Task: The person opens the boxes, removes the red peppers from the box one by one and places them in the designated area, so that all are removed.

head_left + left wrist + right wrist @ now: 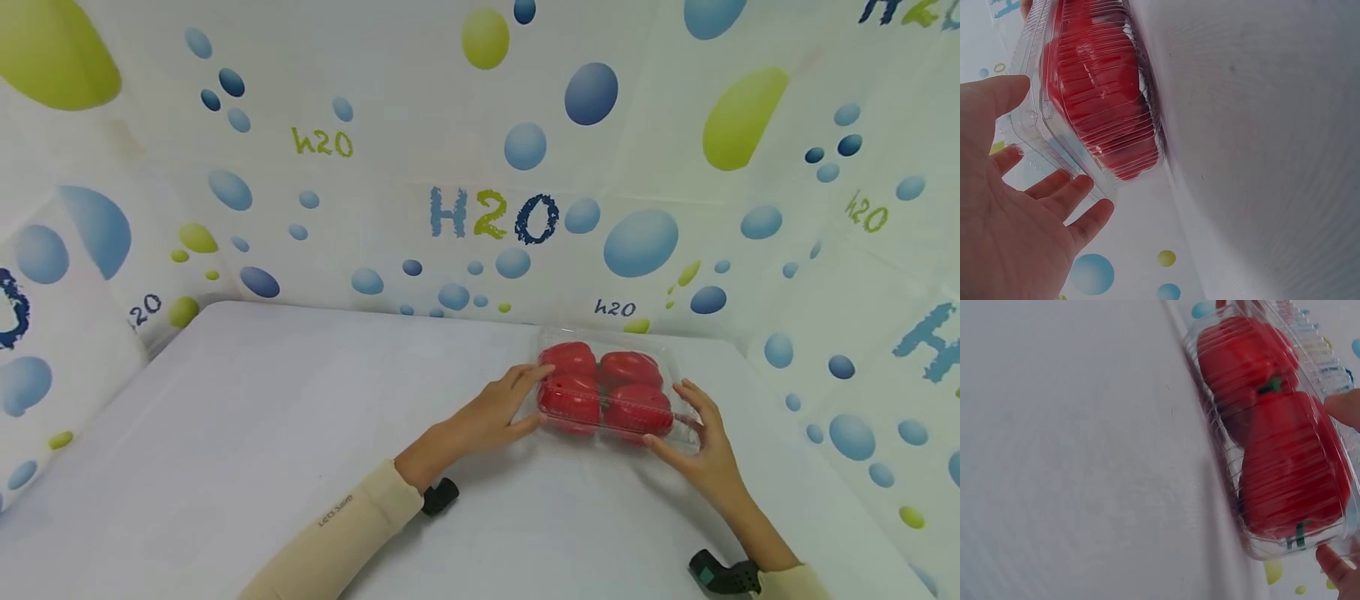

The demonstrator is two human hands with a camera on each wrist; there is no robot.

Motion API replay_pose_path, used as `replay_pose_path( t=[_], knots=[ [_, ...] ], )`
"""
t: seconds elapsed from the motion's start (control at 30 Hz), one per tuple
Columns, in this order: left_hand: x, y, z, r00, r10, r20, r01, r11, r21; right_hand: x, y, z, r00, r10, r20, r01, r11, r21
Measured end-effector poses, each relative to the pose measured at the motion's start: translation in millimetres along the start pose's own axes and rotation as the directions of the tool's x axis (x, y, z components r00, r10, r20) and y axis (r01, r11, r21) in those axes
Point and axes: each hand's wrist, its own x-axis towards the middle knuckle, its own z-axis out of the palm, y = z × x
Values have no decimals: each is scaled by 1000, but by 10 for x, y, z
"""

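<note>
A clear plastic clamshell box (611, 431) sits toward the back right of the white table, with several red bell peppers (568, 402) inside. Green stems show through its ribbed side in the right wrist view. My left hand (489, 417) is at the box's left side, its fingers spread along the rim and its thumb by the front corner. On the opposite side, my right hand (708, 458) spans the right front corner. Its thumb (1344, 407) lies against the front of the lid, and its other fingers reach along the right side.
White cloth covers the table (300, 400). Behind and beside it hangs a white sheet (390, 167) printed with blue and green dots and H2O lettering. Dark wrist cameras (441, 497) sit on both wrists, below the beige sleeves.
</note>
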Motion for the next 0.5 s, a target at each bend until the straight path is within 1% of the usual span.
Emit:
replay_pose_path(
  t=[0.03,0.1,0.17,0.23,0.33,0.4,0.47,0.5],
  knots=[
    [1,-3,8,1000,0,-1,0,1000,3,-8,11,-3,1000,7,3,-7,1000,17],
    [4,-2,22,1000,-2,-1,2,1000,14,-27,29,-15,999,46,9,-46,998,47],
    [3,7,34,1000,-7,1,7,1000,27,-45,22,-30,994,104,12,-105,991,86],
    [-1,12,44,1000,-8,1,8,999,41,-62,10,-43,986,164,31,-167,976,142],
    [-12,24,38,1000,-9,-1,9,999,53,-64,18,-55,973,219,73,-230,945,232],
    [-15,26,33,1000,-6,-8,7,998,61,-55,22,-66,956,271,109,-290,925,244],
    [-16,29,29,1000,-4,-16,5,997,75,-47,33,-77,930,339,140,-363,906,216],
    [-17,31,27,1000,-4,-19,5,996,84,-44,38,-82,913,376,158,-403,892,204]
  ],
)
